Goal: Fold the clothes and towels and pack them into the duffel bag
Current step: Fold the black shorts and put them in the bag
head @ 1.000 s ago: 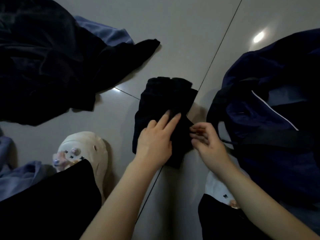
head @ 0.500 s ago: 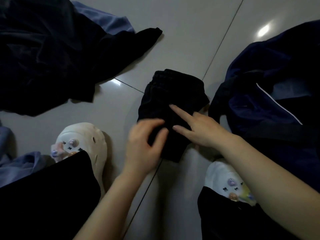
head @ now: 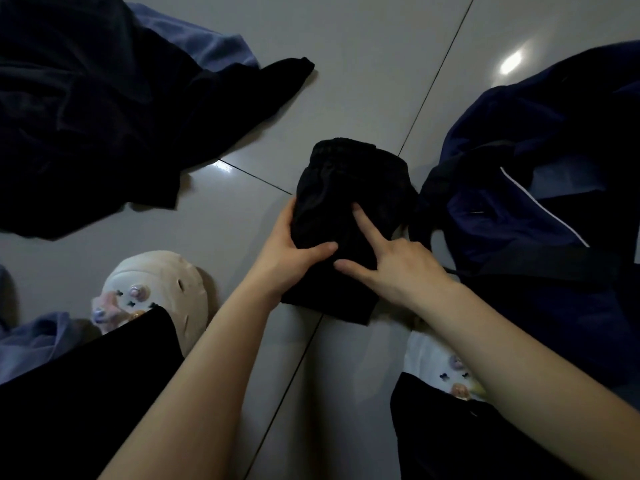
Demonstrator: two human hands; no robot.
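— So, the hands first: what have they got?

— The left hand grips the left edge of the folded black garment, thumb lying across the top and fingers tucked round the side. The right hand is open on it, forefinger and thumb straight, pressing the cloth flat from about four o'clock.

— Different from a moment ago?

— Yes. A second ago both hands were working the near edge, the left flat on top and the right pinching the fold. Half a second ago the left was curling in. Now it has taken hold of the side, and the bundle looks bunched and partly raised at that edge, no longer spread on the floor.

— Meaning what for the job?

— I'd judge the folding of this piece is finished and the lift toward the bag is starting. Nothing from this bundle is in the bag yet.

— Where's the bag?

— The navy duffel bag lies at three o'clock from the garment, just beside it, its mouth toward the hands as far as I can tell; the dim light hides the inside.

— And the rest?

— A heap of dark clothes with a blue piece under it sits well apart at ten o'clock, unfolded. More blue cloth at eight o'clock. White clogs, a left clog and a right clog, sit near the person's knees.
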